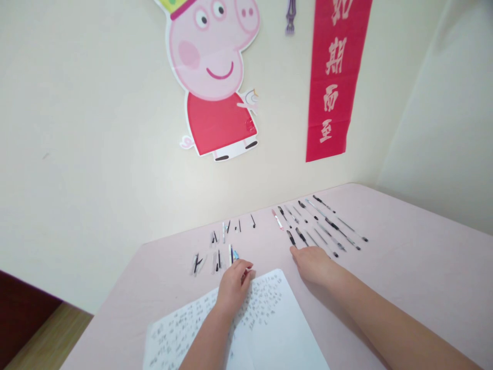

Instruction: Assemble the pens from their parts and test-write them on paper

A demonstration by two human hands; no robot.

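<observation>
My left hand [234,288] rests over the top of a sheet covered in handwriting [269,329], its fingers loosely bent and the thumb apart. Just beyond its fingertips lie a white pen tube [230,255] and a small light-blue piece [236,254]. At the near edge of a group of pens, my right hand [313,263] has its fingers closed at the lower end of a black pen [291,238]; the fingertips partly hide that end. Beside it lies another black-capped pen [301,236].
Several pens lie in two slanted rows at the right, with a pink-and-white pen [277,219] at their left end. Pen parts, including dark pieces on clear plastic [197,263], lie at the left. The pink-covered table [423,267] meets a wall with a cartoon pig cutout [221,123] and red banner [331,103].
</observation>
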